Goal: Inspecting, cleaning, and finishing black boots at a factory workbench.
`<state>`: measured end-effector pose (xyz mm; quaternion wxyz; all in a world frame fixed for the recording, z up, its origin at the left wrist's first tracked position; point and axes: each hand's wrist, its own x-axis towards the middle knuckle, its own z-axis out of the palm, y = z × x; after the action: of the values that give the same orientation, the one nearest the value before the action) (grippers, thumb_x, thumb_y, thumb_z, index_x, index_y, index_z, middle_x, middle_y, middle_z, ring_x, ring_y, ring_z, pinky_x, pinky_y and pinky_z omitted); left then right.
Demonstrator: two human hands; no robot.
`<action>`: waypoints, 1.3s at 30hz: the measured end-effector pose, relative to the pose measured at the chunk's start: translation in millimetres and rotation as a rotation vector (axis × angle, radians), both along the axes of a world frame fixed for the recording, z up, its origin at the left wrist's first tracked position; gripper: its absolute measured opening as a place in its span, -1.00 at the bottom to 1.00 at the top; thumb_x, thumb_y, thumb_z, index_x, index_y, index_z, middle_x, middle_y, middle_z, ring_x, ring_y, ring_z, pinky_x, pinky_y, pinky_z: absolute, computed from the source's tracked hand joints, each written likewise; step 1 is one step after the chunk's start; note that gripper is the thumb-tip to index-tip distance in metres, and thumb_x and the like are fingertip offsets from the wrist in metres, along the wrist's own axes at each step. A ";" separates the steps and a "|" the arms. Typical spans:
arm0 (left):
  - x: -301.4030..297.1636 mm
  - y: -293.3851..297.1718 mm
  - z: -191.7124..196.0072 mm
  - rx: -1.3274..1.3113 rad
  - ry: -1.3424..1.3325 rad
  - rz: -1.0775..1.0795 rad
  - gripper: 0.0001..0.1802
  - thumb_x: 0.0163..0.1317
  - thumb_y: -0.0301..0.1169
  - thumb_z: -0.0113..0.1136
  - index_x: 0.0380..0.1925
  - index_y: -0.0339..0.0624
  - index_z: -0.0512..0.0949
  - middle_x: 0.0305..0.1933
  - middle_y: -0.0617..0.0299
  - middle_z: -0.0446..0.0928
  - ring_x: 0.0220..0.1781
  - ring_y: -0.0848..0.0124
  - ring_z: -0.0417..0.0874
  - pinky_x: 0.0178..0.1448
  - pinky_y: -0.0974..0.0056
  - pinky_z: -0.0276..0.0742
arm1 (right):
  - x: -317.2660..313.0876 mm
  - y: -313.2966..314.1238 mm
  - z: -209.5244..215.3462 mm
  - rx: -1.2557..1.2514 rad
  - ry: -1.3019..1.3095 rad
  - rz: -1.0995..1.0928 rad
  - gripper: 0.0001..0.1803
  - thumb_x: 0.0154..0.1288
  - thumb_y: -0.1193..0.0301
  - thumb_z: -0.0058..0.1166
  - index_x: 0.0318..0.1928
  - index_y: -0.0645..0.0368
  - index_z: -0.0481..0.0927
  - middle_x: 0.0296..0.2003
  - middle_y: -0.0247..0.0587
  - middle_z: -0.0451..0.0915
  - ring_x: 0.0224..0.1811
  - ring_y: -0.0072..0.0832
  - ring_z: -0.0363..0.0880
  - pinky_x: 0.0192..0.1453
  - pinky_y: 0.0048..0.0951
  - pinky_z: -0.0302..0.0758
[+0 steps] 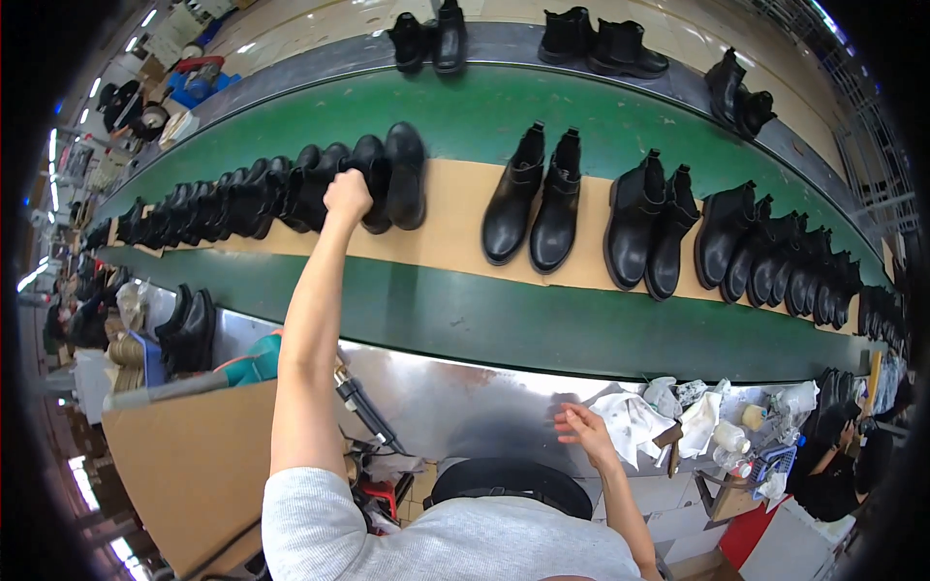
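Note:
My left arm reaches across the green conveyor belt [465, 334] to a row of black boots on the left. My left hand [349, 195] is closed in a fist at one black boot [372, 157] there; its fingertips are hidden against the boot. Just right of that boot lies another black boot [406, 174]. My right hand [583, 432] hovers over the metal ledge [465, 392] near my body, holding nothing, fingers apart. To its right lies a white cloth [632, 426]. Ahead stands a pair of black ankle boots [554, 208], toes toward me.
Brown cardboard [450, 218] runs along the belt beneath the boots. More boot pairs [635, 228] line the right side. Others stand on the far ledge [504, 44]. A heat-gun-like tool [363, 405] and a large cardboard box [194, 465] are at near left. Bottles [731, 438] and a blue basket [772, 463] sit at right.

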<state>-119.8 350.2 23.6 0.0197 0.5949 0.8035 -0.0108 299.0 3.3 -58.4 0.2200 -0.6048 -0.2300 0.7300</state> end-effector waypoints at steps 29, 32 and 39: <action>204.8 -239.5 40.4 -0.008 -0.128 -1.690 -0.83 -0.15 -0.35 0.09 -0.51 -0.16 0.53 -0.47 0.32 0.47 -0.19 0.40 0.45 0.06 0.29 0.35 | 20.7 84.1 74.8 0.676 -0.300 -0.164 -0.39 0.35 0.11 -0.09 0.29 0.19 0.22 0.12 -0.04 0.39 0.15 -0.24 0.38 0.17 -0.27 0.36; 199.2 -289.9 2.2 -0.062 -0.322 -1.763 -0.88 -0.11 -0.37 0.12 -0.59 -0.18 0.54 -0.45 0.25 0.54 -0.08 0.29 0.48 0.20 0.18 0.29 | -16.2 61.1 -10.2 0.680 -0.681 0.193 -0.11 0.15 -0.09 0.05 0.35 0.14 0.10 0.29 0.22 0.09 0.32 0.04 0.10 0.37 -0.18 0.07; 145.8 -337.0 -70.7 0.071 -1.206 0.150 -0.45 0.34 -0.01 -0.11 0.06 -0.27 0.42 0.00 0.10 0.47 -0.01 0.26 0.45 0.14 0.18 0.29 | -32.3 7.1 -27.1 0.309 -0.410 -0.104 0.07 0.07 -0.25 0.02 0.37 0.25 -0.01 0.24 0.30 0.06 0.31 0.05 0.09 0.35 -0.19 0.09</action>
<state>26.0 13.2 -47.1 0.4523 0.4382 0.6902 0.3563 266.7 10.4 -85.5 0.2956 -0.7105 -0.3472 0.5361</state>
